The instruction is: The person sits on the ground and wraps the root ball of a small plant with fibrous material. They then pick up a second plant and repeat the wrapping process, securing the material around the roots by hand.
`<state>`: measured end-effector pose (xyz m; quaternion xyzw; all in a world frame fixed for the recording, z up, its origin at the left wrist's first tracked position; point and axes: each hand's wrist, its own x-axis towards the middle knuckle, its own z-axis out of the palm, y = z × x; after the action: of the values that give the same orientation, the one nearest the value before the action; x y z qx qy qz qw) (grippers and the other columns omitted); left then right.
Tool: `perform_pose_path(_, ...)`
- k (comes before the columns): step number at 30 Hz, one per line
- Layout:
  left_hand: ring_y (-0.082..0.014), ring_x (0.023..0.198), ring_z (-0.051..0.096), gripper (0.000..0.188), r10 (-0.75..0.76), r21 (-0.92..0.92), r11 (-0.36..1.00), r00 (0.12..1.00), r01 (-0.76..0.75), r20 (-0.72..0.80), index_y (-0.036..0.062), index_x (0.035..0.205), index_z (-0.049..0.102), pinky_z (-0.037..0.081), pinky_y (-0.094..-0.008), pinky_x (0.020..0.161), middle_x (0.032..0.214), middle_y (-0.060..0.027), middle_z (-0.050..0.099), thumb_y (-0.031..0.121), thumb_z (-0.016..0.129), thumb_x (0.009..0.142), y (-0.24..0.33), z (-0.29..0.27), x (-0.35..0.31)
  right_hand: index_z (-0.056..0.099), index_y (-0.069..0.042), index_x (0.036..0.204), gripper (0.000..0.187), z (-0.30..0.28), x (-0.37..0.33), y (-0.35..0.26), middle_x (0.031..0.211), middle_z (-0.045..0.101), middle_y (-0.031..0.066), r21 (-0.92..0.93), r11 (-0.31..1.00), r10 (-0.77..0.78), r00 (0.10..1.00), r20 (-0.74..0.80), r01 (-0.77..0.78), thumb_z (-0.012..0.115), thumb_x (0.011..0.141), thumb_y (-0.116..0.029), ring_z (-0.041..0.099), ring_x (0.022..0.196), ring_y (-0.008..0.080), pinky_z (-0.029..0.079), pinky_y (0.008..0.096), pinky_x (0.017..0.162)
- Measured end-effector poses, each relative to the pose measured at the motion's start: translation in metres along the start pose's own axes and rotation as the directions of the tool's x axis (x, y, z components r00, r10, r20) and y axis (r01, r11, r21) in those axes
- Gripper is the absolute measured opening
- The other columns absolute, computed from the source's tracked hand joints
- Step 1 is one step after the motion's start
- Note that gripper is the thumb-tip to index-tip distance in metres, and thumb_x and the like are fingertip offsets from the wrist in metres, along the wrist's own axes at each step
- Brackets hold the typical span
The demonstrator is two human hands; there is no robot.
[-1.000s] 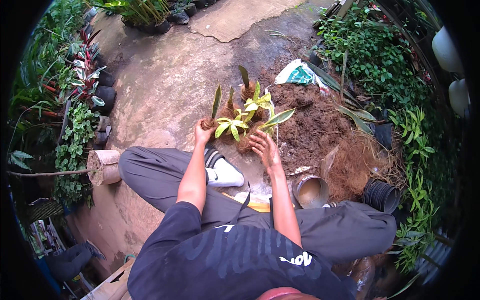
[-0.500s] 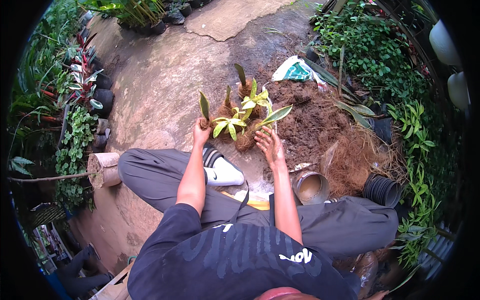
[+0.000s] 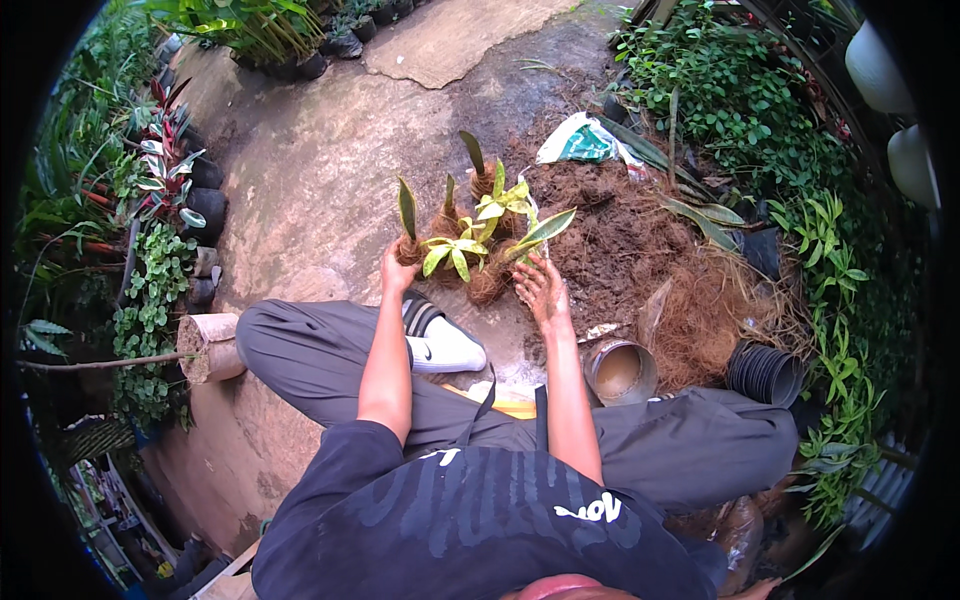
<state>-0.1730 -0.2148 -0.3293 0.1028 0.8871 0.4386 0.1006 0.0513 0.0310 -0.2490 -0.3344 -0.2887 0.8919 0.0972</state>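
Note:
In front of me a group of small plants with fibre-wrapped root balls stands on the ground. At its left edge, my left hand closes round the brown root ball of a single-leaf snake plant. My right hand is at the right side, palm partly turned up and fingers stretched out. Its fingertips touch or nearly touch a yellow-edged snake plant, whose root ball leans toward me. Between my hands are a yellow-green leafy plant and another behind it. An upright snake plant leaf rises at the back.
A heap of brown coir and soil lies to the right, with a white and green sack behind it. Near my right knee are a round container of muddy liquid and stacked black pots. Potted plants line the left.
The view has shifted slightly. Both hands stay at nearly the same places beside the plants, and the plants keep their positions.

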Motion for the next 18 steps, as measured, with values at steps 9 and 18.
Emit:
perform_pose_path(9, -0.0327, 0.115, 0.057, 0.064, -0.245, 0.423, 0.876, 0.969, 0.232, -0.025, 0.0101, 0.125, 0.057, 0.046, -0.039, 0.097, 0.121, -0.0207, 0.06, 0.011, 0.076, 0.064, 0.052, -0.051, 0.009, 0.049, -0.009, 0.129, 0.052, -0.021, 0.003, -0.006, 0.116, 0.059, 0.0132, 0.101, 0.993, -0.046, 0.997, -0.064, 0.053, 0.048, 0.094, -0.048, 0.058, 0.106, 0.0255, 0.044, 0.0389, 0.094)
perform_pose_path(18, -0.0333, 0.114, 0.058, 0.057, -0.383, 0.542, 0.836, 0.806, 0.093, 0.452, 0.0034, 0.121, 0.06, 0.045, -0.0398, 0.096, 0.118, -0.0235, 0.061, 0.041, 0.069, 0.079, 0.195, -0.057, -0.03, 0.055, -0.011, 0.121, 0.044, -0.074, 0.001, -0.004, 0.12, 0.06, 0.0115, 0.197, 0.975, -0.045, 0.962, -0.268, 0.1, 0.053, 0.09, -0.042, 0.059, 0.105, 0.0261, 0.045, 0.0398, 0.093)
